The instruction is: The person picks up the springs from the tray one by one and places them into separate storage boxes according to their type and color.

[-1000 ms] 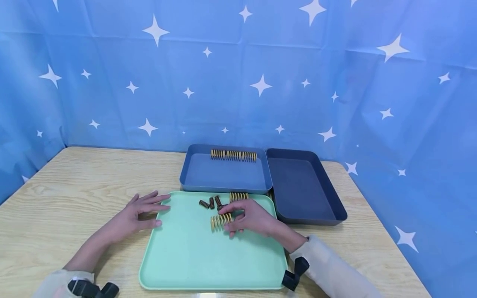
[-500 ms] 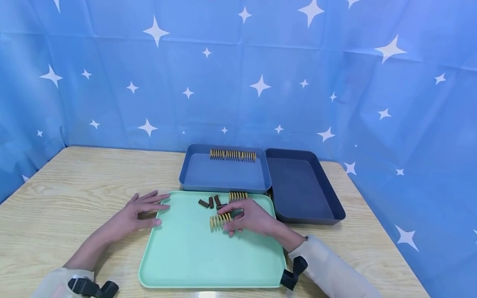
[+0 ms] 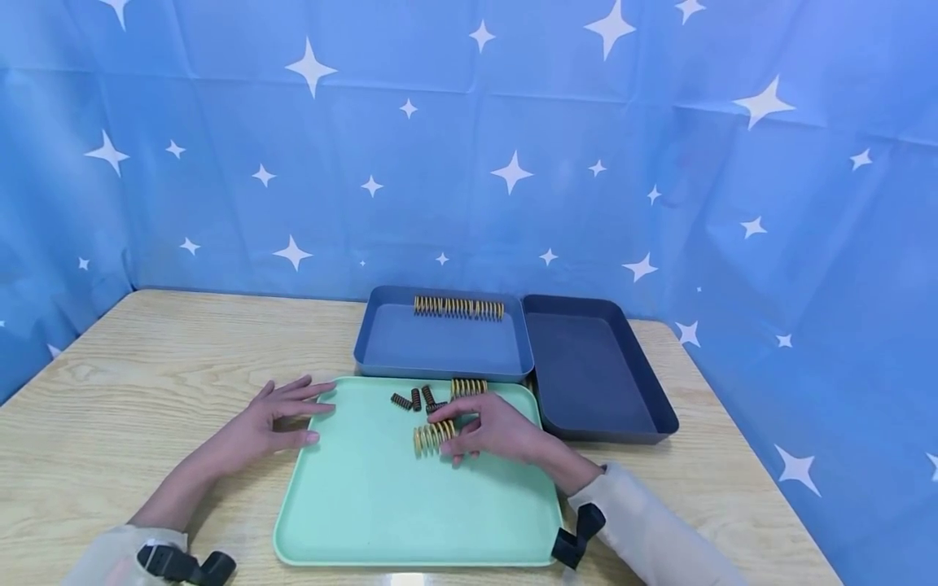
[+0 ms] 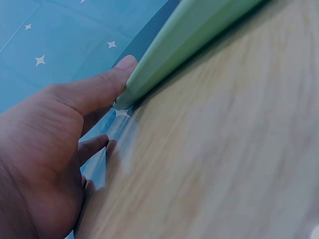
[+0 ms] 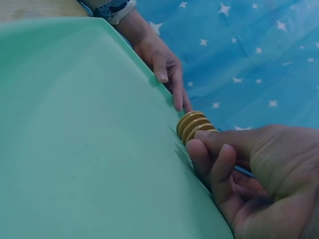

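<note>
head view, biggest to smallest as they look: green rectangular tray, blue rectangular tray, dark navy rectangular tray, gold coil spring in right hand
1. Green rectangular tray
2. Blue rectangular tray and dark navy rectangular tray: too alike to rank
3. Held gold coil spring, partly hidden

Two hands point(image 3: 498, 429) and three trays are seen: one green tray point(image 3: 381, 505), one blue tray point(image 3: 440, 346), one dark tray point(image 3: 597, 366). On the green, two gold springs point(image 3: 425, 440) and four small dark springs point(image 3: 416, 400) are counted; in the blue, apparently three lined-up springs point(image 3: 458, 308).
</note>
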A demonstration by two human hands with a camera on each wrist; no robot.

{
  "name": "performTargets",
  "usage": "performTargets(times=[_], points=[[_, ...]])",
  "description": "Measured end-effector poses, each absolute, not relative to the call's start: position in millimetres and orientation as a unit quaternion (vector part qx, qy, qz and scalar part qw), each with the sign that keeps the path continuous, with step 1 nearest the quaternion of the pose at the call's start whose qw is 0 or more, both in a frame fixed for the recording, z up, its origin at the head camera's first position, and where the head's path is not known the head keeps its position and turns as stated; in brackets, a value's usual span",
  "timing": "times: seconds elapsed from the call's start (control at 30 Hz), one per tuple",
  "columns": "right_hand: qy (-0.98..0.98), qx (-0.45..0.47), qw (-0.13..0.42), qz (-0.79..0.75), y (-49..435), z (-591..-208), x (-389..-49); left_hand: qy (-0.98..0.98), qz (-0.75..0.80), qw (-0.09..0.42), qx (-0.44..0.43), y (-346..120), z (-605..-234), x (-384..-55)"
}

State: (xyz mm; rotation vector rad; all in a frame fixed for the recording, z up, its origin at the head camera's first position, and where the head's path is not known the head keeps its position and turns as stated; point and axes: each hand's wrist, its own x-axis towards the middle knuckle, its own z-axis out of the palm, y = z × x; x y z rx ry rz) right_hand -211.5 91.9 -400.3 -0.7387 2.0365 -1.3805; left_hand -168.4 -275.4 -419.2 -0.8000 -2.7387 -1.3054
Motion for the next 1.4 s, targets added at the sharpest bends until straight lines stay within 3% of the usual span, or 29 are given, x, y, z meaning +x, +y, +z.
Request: performTargets(times=[0.93, 1.4], points=[[0.75, -0.285, 0.281, -0.527, 93.4, -400.0, -211.7, -0.867, -0.421, 0.01, -0.267, -273.3, -420.7, -168.5], [0.762, -0.273, 0.255, -0.529, 92.3, -403.8, -211.1, -0.865, -0.424, 0.008, -0.268, -274.5, -419.5, -167.7]])
